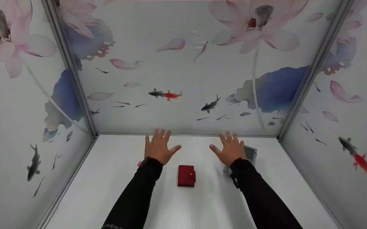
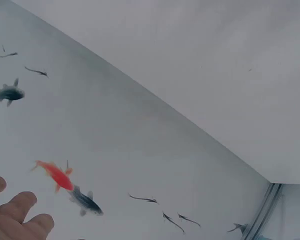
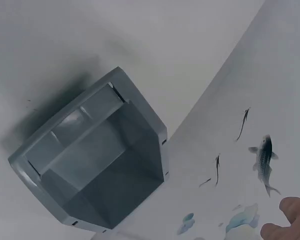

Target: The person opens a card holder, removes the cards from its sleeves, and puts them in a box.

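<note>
My left hand [image 1: 159, 149] is held with its fingers spread near the back of the white table, and it holds nothing. In the left wrist view only a few fingers of that hand [image 2: 22, 217] show at the lower left. To the right, my right hand [image 1: 231, 149] has its fingers spread too, with nothing in them. Between the forearms lies a red wallet-like case [image 1: 186, 176] with a snap strap on its right side. Partly hidden behind the right hand and wrist is a grey plastic bin [image 1: 250, 153]; the right wrist view shows the bin's hollow inside [image 3: 105, 155].
A small red item [image 1: 139, 163] peeks out beside the left wrist, mostly hidden. Panels printed with lotus and fish enclose the white table [image 1: 84, 190] at the back, left and right. Metal posts [image 1: 72, 70] stand at the back corners.
</note>
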The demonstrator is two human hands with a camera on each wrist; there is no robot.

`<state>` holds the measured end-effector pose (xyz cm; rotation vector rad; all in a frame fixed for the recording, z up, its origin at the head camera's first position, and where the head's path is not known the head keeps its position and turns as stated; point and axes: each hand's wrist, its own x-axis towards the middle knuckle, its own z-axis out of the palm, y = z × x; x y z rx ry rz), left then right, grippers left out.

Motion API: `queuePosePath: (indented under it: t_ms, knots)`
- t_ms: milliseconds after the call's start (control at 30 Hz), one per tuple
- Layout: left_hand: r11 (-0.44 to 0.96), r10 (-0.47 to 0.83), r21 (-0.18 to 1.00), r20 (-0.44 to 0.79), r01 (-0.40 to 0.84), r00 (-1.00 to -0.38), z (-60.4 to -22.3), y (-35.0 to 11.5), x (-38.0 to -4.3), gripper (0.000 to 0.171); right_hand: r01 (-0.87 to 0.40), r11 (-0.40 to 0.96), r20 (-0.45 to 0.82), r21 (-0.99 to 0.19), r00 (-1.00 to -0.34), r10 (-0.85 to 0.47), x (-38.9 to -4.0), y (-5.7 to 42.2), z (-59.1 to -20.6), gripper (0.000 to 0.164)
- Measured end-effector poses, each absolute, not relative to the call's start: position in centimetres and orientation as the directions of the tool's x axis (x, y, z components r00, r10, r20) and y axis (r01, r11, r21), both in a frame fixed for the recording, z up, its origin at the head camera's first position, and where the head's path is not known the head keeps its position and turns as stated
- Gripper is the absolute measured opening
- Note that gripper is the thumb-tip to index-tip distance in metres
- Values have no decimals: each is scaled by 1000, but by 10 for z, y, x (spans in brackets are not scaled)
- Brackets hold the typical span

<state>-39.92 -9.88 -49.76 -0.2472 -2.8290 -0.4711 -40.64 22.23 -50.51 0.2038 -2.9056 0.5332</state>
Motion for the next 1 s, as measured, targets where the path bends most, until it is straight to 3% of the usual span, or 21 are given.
queuePosePath:
  t_ms: [267, 767, 1000]
  knots:
    - [913, 128, 345, 267, 218, -955, -522, -98, -394, 90, -170, 913, 195, -370, -975, -103, -406, 216, -527, 86]
    - [863, 120, 456, 233, 217, -965, -561, -93, -390, 78, -237, 870, 264, -432, -956, -129, -405, 179, -561, 71]
    - [868, 138, 442, 227, 229, -964, -583, -88, -386, 71, -243, 874, 235, -422, -960, -153, -403, 162, -585, 68]
